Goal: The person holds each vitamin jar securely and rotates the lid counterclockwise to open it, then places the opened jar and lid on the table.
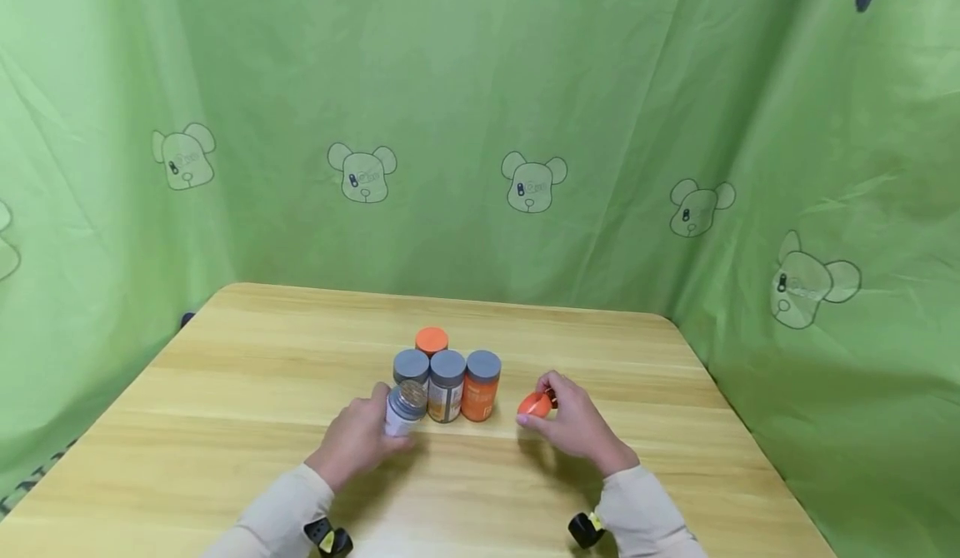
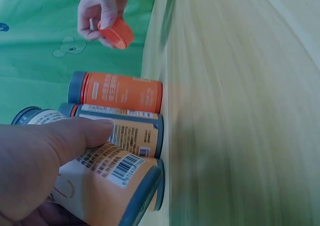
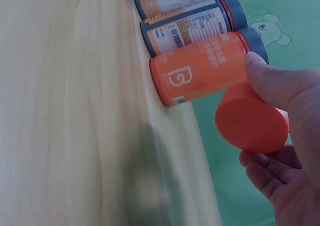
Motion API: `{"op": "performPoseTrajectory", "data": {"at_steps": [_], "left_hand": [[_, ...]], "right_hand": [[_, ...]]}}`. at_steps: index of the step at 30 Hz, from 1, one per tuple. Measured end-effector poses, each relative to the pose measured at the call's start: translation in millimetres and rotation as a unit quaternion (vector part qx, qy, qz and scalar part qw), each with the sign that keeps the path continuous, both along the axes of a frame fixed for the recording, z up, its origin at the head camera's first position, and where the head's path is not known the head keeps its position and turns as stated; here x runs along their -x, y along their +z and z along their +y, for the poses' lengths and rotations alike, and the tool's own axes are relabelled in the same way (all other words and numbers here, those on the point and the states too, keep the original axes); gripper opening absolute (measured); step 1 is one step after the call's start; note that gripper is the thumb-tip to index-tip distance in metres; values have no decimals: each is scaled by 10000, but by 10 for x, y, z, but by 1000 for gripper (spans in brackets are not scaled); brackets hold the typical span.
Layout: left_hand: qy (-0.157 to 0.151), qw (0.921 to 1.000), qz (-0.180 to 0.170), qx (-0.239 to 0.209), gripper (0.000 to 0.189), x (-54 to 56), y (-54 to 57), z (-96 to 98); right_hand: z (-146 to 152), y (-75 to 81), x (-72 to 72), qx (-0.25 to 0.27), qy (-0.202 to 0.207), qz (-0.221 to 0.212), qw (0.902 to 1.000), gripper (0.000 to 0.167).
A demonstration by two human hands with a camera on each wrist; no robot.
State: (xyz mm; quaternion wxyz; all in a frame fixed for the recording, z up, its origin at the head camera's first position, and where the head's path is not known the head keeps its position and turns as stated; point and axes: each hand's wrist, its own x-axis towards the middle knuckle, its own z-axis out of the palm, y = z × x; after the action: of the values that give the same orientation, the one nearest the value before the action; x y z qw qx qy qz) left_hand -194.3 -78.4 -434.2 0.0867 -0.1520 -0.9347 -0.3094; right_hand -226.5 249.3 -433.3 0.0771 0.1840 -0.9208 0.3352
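The left hand gripped a white-labelled jar, thumb on its near side, while the right hand pinched an orange lid between thumb and fingers, above the table and well apart from that jar. Three grey-lidded jars stood upright in a row just past the left hand: a partly covered jar closest to it, a middle jar, and an orange jar at the end nearer the right hand. Behind the row, farther from both hands, was an orange-topped container.

Only the head view looked onto the held jar's top, a brown, mottled round inside a grey rim; whether this was contents or a seal could not be told. The left wrist view added a barcode and the dark base, while the right wrist view gave the lid's flat round face, with faint raised marks that could not be read.

The held jar's long axis was tilted, mouth upward and leaning toward the right-hand side, base down. The lid was tipped as well, its flat face turned toward the right wrist camera and its other side out of sight there.

The left hand's curled fingers were mostly hidden behind the jar, and whether its base touched the table was unclear. The orange-topped container showed little beyond its top.
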Motion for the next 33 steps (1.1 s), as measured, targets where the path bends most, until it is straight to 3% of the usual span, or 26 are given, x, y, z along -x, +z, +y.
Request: {"op": "performPoseTrajectory", "data": {"at_steps": [11, 18, 25, 33], "left_hand": [[370, 9988, -300, -145, 59, 65, -34, -121], [496, 9962, -599, -384, 61, 122, -60, -178], [577, 9944, -588, -656, 60, 160, -67, -244], [686, 9931, -472, -823, 60, 214, -102, -323]], "right_hand": [[156, -106, 44, -237, -168, 268, 9992, 31], [235, -142, 45, -320, -336, 32, 9989, 35], [313, -173, 59, -369, -386, -19, 9986, 36], [406, -215, 79, -433, -392, 207, 9981, 36]]}}
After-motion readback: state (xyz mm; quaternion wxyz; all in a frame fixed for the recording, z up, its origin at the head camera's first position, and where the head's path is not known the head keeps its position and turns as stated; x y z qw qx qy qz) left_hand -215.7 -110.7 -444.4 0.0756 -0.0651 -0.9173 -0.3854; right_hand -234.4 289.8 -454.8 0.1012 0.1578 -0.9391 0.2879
